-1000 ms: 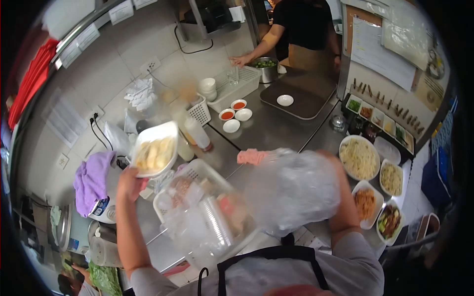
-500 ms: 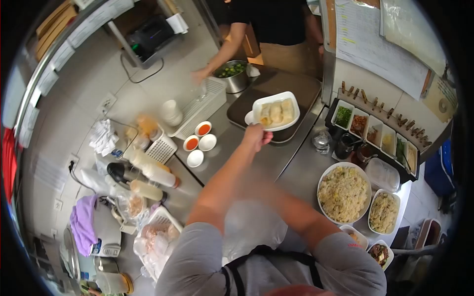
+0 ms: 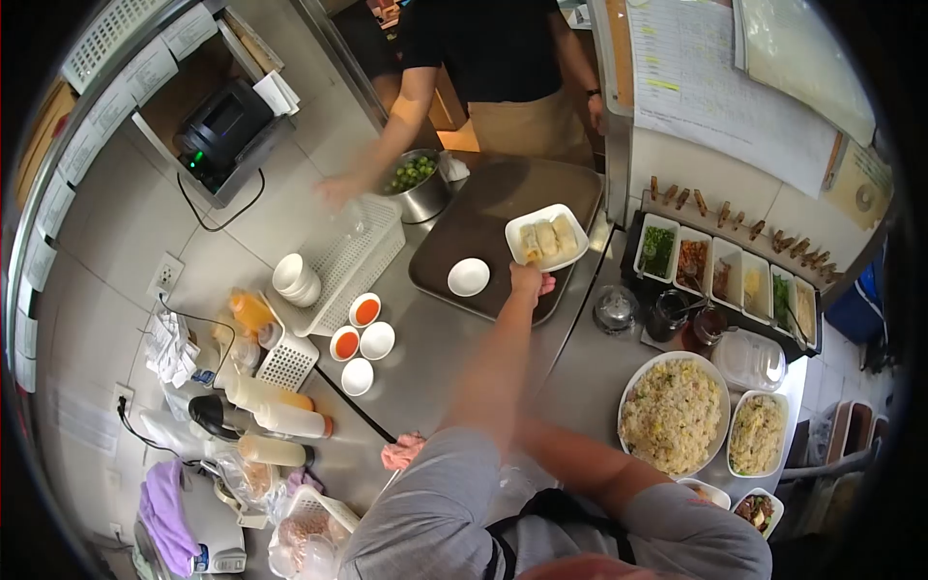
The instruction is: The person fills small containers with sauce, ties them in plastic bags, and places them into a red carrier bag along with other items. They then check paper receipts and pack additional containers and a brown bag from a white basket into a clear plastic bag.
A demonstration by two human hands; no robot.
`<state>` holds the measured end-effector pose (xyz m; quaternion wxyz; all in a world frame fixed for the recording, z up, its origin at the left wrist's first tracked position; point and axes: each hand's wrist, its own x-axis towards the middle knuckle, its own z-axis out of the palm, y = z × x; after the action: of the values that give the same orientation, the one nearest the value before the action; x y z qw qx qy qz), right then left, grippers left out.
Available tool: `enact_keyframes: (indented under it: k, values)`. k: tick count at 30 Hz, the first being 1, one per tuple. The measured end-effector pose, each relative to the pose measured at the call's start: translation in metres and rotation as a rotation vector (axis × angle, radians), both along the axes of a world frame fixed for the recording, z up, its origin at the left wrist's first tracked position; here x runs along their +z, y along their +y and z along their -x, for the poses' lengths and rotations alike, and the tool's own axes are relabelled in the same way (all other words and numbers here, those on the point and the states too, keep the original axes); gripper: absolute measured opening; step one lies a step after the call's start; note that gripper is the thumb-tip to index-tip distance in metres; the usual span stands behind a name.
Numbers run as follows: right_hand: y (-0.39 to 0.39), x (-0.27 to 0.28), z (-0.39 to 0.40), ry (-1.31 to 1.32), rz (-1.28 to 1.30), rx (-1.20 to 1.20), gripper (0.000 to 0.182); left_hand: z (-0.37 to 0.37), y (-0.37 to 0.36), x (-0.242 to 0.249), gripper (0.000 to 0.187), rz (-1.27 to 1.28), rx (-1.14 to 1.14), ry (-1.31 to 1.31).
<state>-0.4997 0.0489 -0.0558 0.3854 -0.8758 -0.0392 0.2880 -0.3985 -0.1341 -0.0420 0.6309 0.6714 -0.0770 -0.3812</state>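
Left hand [image 3: 527, 281] pinching the near rim of the white dish of rolls [image 3: 546, 237], held over the far right end of the brown tray [image 3: 483, 222]. Right hand hidden below the body; grip impossible to tell. Risks, as a judgement: one-edge hold letting the dish tilt and the rolls slide; clipping the small white bowl [image 3: 469, 276] close by. Wall sheets [image 3: 696, 77] too blurred to read; no brands legible.

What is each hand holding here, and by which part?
The left hand holds the white rectangular dish of rolls by its near rim, over the brown tray. The right hand is hidden below the frame.
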Motion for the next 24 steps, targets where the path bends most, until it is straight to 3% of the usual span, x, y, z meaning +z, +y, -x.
enact_keyframes:
  k: [2, 7, 10, 11, 13, 14, 15, 16, 17, 18, 22, 24]
  values:
    - [0.003, 0.0, -0.008, 0.019, -0.015, 0.018, 0.023, -0.013, 0.01, 0.004, 0.027, -0.011, -0.113, 0.076]
    - [0.007, 0.004, -0.03, 0.096, -0.016, 0.079, 0.019, -0.042, 0.039, 0.026, 0.049, -0.209, -0.372, 0.019]
    - [0.006, 0.005, -0.033, 0.199, -0.021, 0.138, 0.016, -0.066, 0.059, 0.118, 0.042, -0.326, -0.813, -0.131]
    - [0.004, 0.005, -0.033, 0.241, -0.022, 0.163, 0.015, -0.082, 0.075, 0.166, 0.035, -0.096, -0.845, -0.202]
    - [0.002, 0.001, -0.034, 0.211, -0.004, 0.264, 0.014, -0.127, 0.093, 0.252, 0.025, 0.149, -0.681, -0.491]
    - [0.001, -0.004, -0.035, 0.148, 0.012, 0.35, 0.009, -0.146, 0.108, 0.303, 0.02, 0.112, -0.538, -0.896]
    - [0.0, -0.004, -0.036, 0.176, -0.001, 0.301, 0.011, -0.184, 0.12, 0.344, 0.019, 0.285, -0.396, -1.003]
    - [0.001, -0.002, -0.035, 0.206, -0.017, 0.253, 0.014, -0.224, 0.129, 0.381, 0.024, 0.392, -0.094, -0.772]
    - [0.001, -0.002, -0.035, 0.235, -0.032, 0.204, 0.019, -0.249, 0.141, 0.426, 0.034, 0.373, 0.07, -0.894]
    - [0.002, -0.006, -0.036, 0.207, -0.052, 0.193, 0.019, -0.214, 0.155, 0.453, 0.047, 0.373, 0.288, -1.023]
    - [0.008, -0.042, -0.04, 0.054, -0.091, 0.17, 0.016, -0.268, 0.181, 0.525, 0.051, 0.265, 0.31, -1.119]
    - [0.008, -0.051, -0.042, 0.061, -0.107, 0.161, 0.015, -0.276, 0.168, 0.534, 0.034, 0.404, 0.41, -1.092]
